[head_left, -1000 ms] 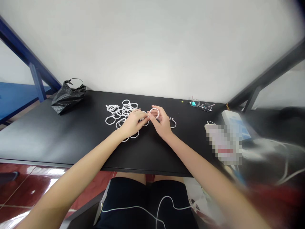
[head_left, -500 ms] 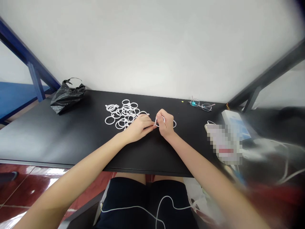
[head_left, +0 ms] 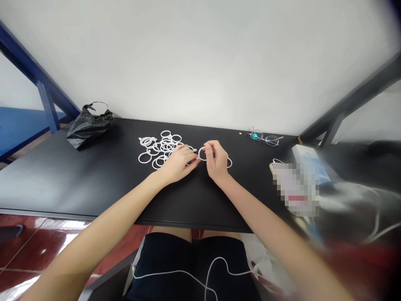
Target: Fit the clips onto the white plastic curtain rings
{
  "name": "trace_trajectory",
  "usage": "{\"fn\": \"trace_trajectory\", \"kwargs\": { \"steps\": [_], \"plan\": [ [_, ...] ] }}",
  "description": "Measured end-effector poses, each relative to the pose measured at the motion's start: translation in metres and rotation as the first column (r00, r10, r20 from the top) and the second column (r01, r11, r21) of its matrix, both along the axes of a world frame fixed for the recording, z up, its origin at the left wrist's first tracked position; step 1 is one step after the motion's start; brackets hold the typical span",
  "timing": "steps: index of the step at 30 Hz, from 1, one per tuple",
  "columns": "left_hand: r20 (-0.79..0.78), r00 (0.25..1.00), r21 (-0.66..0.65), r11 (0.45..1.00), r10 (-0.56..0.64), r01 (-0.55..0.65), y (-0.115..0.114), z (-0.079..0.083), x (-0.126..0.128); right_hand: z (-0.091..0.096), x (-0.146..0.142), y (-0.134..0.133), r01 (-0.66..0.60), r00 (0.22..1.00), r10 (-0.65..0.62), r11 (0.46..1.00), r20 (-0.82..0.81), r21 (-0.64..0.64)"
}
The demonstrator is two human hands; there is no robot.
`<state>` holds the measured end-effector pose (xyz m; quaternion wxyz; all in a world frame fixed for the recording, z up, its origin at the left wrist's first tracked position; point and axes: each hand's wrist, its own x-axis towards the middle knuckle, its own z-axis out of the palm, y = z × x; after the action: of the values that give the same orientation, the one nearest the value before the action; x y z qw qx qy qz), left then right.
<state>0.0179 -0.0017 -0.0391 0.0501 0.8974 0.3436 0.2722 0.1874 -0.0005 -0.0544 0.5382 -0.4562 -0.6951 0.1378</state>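
Note:
Between my hands is a white curtain ring (head_left: 199, 153) with a small nub on its rim. My left hand (head_left: 179, 164) pinches it at the nub end with thumb and fingertips. The fingers of my right hand (head_left: 217, 161) close on the ring's right side and hide part of it. A heap of similar white rings (head_left: 145, 158) lies left of my hands, partly behind the left one. Another white ring (head_left: 230, 162) rests on the table just right of my right hand, half hidden by it.
The black table (head_left: 103, 179) meets a white wall. At the left back sits a black plastic bag (head_left: 90, 125). Eyeglasses (head_left: 265, 138) lie at the right back. A white box (head_left: 310, 163) and a pixelated phone-like object (head_left: 294, 188) are on the right. A white cable (head_left: 175, 272) crosses my lap.
Both hands have shifted slightly left with the ring. My right fingers have loosened from a tight fist into a pinch, and more of the ring shows between the hands.

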Motion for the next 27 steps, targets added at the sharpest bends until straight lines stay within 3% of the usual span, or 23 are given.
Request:
{"fn": "trace_trajectory", "kwargs": {
  "steps": [4,8,16,23,27],
  "plan": [
    [-0.023,0.989,0.066,0.987,0.149,-0.148,0.006,-0.004,-0.006,-0.007,0.001,0.004,0.194,0.944,-0.180,0.981,0.275,-0.024],
    [-0.074,0.978,0.075,0.979,0.194,-0.189,0.007,-0.005,-0.007,-0.012,0.004,0.005,0.215,0.866,-0.168,0.976,0.471,-0.046],
    [-0.068,0.978,0.044,0.980,0.198,-0.195,0.006,-0.005,-0.005,-0.008,0.009,0.004,0.223,0.835,-0.146,0.971,0.530,-0.084],
    [-0.050,0.979,0.030,0.981,0.195,-0.194,0.006,-0.006,-0.006,-0.018,0.022,0.010,0.246,0.830,-0.149,0.963,0.537,-0.113],
    [-0.042,0.984,0.019,0.985,0.171,-0.170,0.006,-0.006,-0.006,-0.011,0.018,0.008,0.252,0.791,-0.103,0.953,0.603,-0.168]
  ]
}}
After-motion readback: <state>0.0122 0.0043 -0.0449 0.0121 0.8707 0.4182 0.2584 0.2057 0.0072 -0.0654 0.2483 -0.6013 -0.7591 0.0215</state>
